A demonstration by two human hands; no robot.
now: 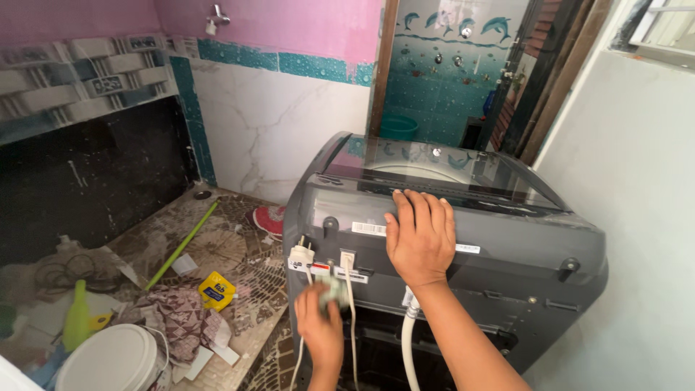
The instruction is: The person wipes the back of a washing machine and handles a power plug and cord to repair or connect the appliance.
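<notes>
Down low behind the grey washing machine [507,239], the left hand [321,326] is curled around a small pale green cloth or sponge [334,289], fingers closed on it and pressing it against the machine's back panel just below the white inlet fittings [304,255]; the cloth is blurred, so its shape and which way it runs cannot be told. It sits at the top of that grip, bunched between fingertips and panel. The right hand [420,235] lies flat and open on the upper rear edge of the machine, fingers spread and pointing away from the person, holding nothing. A white power cord [352,318] hangs down from the panel just beside the left hand, and a white drain hose [407,347] drops below the right wrist. The machine's dark glass lid [441,170] is shut, so the drum's contents are hidden. On the tiled floor to the left stand a white bucket [108,360] with its lid on, a green bottle [77,318], a yellow sachet [216,289], a crumpled patterned cloth [177,315] and a long green stick [181,246] lying slantwise.
</notes>
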